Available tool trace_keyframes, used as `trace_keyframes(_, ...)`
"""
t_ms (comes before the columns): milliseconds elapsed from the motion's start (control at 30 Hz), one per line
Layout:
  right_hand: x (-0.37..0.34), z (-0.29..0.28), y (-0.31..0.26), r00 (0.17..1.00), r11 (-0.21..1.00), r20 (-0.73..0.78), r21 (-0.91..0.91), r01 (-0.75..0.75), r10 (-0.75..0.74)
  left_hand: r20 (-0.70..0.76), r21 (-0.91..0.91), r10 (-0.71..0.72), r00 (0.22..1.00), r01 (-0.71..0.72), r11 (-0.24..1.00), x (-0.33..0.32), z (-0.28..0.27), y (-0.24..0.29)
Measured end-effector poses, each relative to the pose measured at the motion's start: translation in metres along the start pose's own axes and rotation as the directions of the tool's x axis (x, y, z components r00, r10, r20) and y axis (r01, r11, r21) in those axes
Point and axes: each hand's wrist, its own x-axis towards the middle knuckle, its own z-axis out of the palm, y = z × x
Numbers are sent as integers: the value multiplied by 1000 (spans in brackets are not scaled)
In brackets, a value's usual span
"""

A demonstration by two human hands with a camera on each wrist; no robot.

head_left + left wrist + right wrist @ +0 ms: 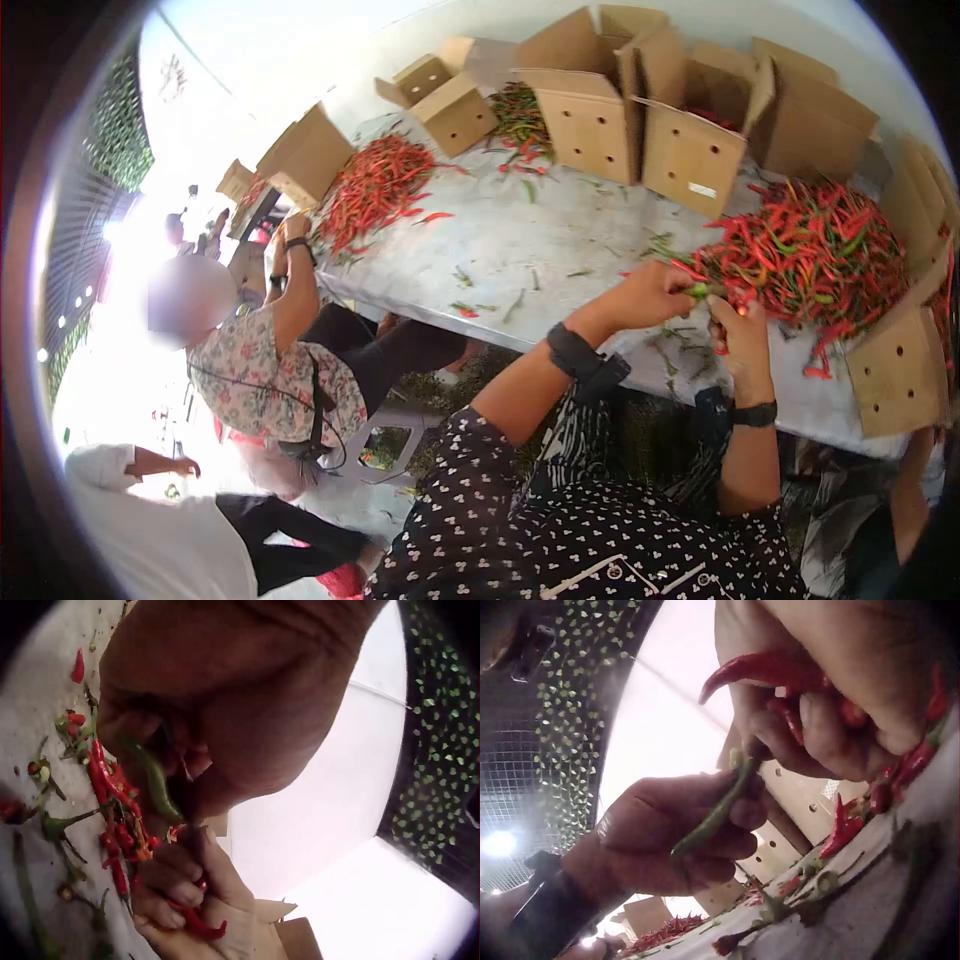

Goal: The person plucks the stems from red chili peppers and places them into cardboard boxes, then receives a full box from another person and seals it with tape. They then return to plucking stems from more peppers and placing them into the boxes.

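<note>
In the head view my left hand (pixel 655 296) and right hand (pixel 744 345) meet at the table's near side, by a heap of red and green chili peppers (pixel 800 250). My left hand pinches a slim, curved green chili pepper (pixel 716 816) between thumb and fingers. Several red chili peppers (pixel 769 669) are held in the curled fingers of my right hand, one tip sticking out. The right fingertips are right at the upper end of the green pepper, where the left fingertips also are. In the left wrist view my left hand partly hides that pepper.
Loose green stems (pixel 791 907) and red bits lie on the pale table (pixel 560 235). Open cardboard boxes (pixel 585 125) line the back, with another box (pixel 900 375) at right. Farther left lies a second chili heap (pixel 375 190), beside a seated person (pixel 275 370).
</note>
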Motion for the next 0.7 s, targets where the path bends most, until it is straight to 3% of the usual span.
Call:
trace_keyframes(233, 6, 13, 3, 998, 999, 67, 44, -25, 22, 122, 6, -51, 991, 50, 999, -4, -21, -6)
trace_keyframes(300, 10, 20, 5, 997, 999, 70, 27, 36, -38, 143, -40, -86, 986, 93, 995, -3, -26, -3)
trace_keyframes(433, 9, 34, -1, 1000, 997, 5, -72, 29, -29, 156, -126, 19, 988, 1, 992, 3, -33, -7)
trace_keyframes(500, 18, 36, 10, 950, 872, 39, -388, 299, -308, 109, 185, -114, 987, 92, 978, 4, -39, -1)
trace_keyframes(533, 17, 37, 10, 949, 872, 30, -387, 300, -313, 118, 188, -109, 987, 85, 979, 5, -38, -1)
trace_keyframes(600, 14, 43, 9, 856, 690, 26, -579, 434, -516, -18, 371, -37, 999, 41, 928, 4, -35, -2)
trace_keyframes(633, 10, 46, 7, 857, 689, 29, -580, 434, -515, -21, 368, -37, 999, 43, 929, 3, -33, -2)
trace_keyframes(700, 1, 46, -2, 813, 629, -30, -650, 426, -582, -62, 606, -3, 998, 40, 794, 2, -30, -1)
